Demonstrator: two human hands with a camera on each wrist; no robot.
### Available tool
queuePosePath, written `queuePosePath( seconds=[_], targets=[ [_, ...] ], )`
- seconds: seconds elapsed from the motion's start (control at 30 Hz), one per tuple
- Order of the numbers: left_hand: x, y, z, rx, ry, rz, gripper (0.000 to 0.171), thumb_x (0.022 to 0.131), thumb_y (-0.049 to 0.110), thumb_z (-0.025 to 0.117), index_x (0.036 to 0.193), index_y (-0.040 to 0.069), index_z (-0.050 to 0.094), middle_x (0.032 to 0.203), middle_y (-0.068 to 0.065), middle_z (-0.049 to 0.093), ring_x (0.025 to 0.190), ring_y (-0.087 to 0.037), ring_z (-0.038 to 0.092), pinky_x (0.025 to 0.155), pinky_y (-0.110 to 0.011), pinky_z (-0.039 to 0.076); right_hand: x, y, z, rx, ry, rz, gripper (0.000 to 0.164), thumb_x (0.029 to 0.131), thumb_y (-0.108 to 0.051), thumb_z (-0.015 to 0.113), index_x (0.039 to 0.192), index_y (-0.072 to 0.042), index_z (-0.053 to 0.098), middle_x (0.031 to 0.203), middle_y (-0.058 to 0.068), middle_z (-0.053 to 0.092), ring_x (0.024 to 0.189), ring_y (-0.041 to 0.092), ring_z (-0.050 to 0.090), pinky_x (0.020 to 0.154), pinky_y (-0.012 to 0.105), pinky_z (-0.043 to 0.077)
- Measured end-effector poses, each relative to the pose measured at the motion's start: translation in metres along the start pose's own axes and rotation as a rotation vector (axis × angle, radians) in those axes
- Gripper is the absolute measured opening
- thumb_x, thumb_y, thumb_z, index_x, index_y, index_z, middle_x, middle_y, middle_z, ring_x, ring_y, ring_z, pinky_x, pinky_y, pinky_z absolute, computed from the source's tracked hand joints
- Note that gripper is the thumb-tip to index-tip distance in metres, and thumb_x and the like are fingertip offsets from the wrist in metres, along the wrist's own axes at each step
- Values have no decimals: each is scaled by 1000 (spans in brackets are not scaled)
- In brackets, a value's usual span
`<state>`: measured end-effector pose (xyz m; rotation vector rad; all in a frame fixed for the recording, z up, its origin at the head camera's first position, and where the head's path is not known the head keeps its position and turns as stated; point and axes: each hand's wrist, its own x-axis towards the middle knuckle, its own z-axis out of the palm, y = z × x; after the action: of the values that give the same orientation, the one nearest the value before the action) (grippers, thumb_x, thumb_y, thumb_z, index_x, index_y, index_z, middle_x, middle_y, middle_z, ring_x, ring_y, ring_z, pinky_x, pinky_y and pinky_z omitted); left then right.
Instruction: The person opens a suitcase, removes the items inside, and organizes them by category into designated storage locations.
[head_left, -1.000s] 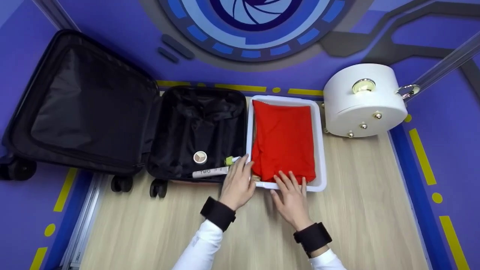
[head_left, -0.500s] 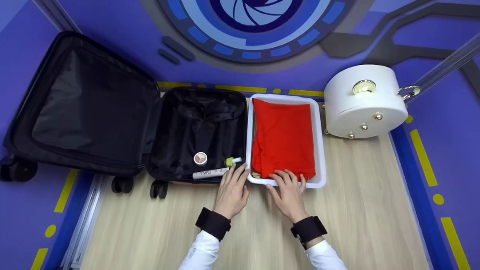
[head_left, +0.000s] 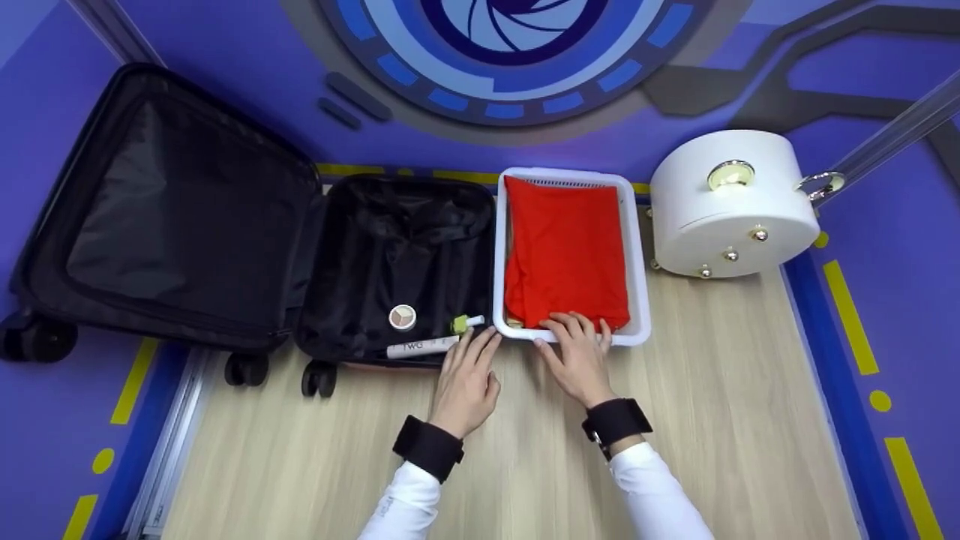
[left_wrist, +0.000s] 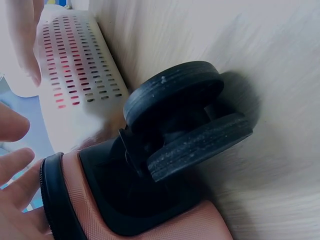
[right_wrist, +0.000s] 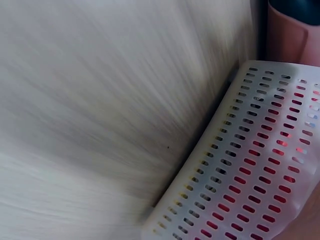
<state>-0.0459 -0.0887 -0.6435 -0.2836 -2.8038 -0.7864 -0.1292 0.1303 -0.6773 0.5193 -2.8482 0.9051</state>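
Observation:
My left hand (head_left: 466,386) rests with fairly straight fingers on the front rim of the open black-lined suitcase (head_left: 356,255). In the left wrist view its fingers (left_wrist: 17,165) lie by the dark edge of the pink shell (left_wrist: 82,185). My right hand (head_left: 581,364) grips the front rim of a white perforated basket (head_left: 636,259), fingers over the rim and thumb on the near side. Folded red cloth (head_left: 566,251) fills most of the basket. Inside the suitcase lie a round three-colour makeup palette (head_left: 403,317), a pale tube marked TWG (head_left: 421,346) and a small green-and-white item (head_left: 461,324).
A white rounded case (head_left: 731,202) with gold hardware stands right of the basket. The suitcase lid (head_left: 172,202) leans at the left. Caster wheels (left_wrist: 175,95) stick out at the suitcase's front. A purple wall (head_left: 480,139) borders the back.
My right hand has moved forward, and the basket with the red cloth has slid toward the back wall. My left hand has shifted from near the basket's corner to the suitcase rim.

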Motion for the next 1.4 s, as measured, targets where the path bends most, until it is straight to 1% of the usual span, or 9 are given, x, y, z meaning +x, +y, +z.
queuePosePath(
  seconds=[0.23, 0.4, 0.47, 0.63, 0.83, 1.0, 1.23, 1.3, 1.4],
  targets=[
    [1, 2, 0, -4, -10, 1, 62, 93, 4, 72, 155, 3, 64, 163, -14, 63, 156, -50, 54, 124, -64, 48, 4, 1, -7, -4, -29, 15, 43, 106, -38, 72, 137, -9, 76, 149, 18, 70, 145, 48, 54, 127, 80, 19],
    [1, 3, -2, -22, 19, -3, 62, 93, 3, 72, 154, 2, 64, 162, -15, 63, 155, -51, 54, 124, -65, 48, 9, 0, -24, 133, -48, 34, 46, 106, -30, 72, 144, -4, 72, 155, 22, 66, 150, 49, 54, 128, 79, 17],
    [2, 3, -2, -32, 33, -6, 62, 93, 2, 72, 154, 1, 64, 163, -16, 62, 155, -52, 54, 125, -66, 47, 17, 3, -38, 203, -12, 28, 44, 106, -23, 71, 144, 0, 70, 155, 26, 65, 150, 51, 53, 128, 78, 19],
    [2, 6, -2, -53, 57, 2, 62, 92, 0, 72, 153, 0, 64, 164, -18, 60, 154, -54, 53, 124, -68, 47, 58, 28, -91, 326, 185, 9, 40, 103, -3, 69, 139, 13, 66, 145, 38, 66, 143, 60, 56, 126, 74, 35],
    [2, 10, -2, -60, 87, 17, 64, 90, -1, 73, 153, 1, 64, 163, -19, 61, 152, -53, 55, 122, -69, 48, 109, 71, -170, 282, 278, 202, 46, 109, -10, 61, 149, 12, 59, 157, 37, 59, 151, 54, 52, 135, 65, 34],
    [4, 12, -3, -58, 104, 28, 62, 92, 2, 73, 153, 1, 64, 163, -20, 61, 152, -53, 55, 123, -68, 48, 141, 107, -220, 131, 346, 327, 52, 110, -20, 61, 156, 4, 55, 169, 29, 50, 162, 47, 40, 142, 60, 17],
    [5, 11, -4, -39, 134, 31, 62, 91, 2, 75, 152, 1, 65, 163, -21, 61, 152, -51, 56, 124, -65, 48, 168, 151, -263, -82, 321, 479, 66, 111, -33, 54, 167, 1, 43, 187, 21, 20, 177, 45, 6, 142, 66, -1],
    [5, 10, -5, -36, 135, 25, 63, 91, 2, 75, 152, 2, 65, 163, -21, 60, 152, -51, 56, 124, -66, 48, 172, 160, -270, -89, 301, 528, 75, 110, -35, 55, 172, 0, 34, 190, 20, 10, 177, 47, -2, 141, 70, -4],
    [5, 9, -7, -31, 135, 13, 63, 91, 2, 75, 153, 2, 65, 164, -21, 59, 153, -51, 55, 125, -66, 48, 176, 168, -279, -7, 288, 624, 94, 107, -42, 61, 179, -4, 14, 191, 18, -5, 177, 45, -8, 142, 67, -4]
  ],
)
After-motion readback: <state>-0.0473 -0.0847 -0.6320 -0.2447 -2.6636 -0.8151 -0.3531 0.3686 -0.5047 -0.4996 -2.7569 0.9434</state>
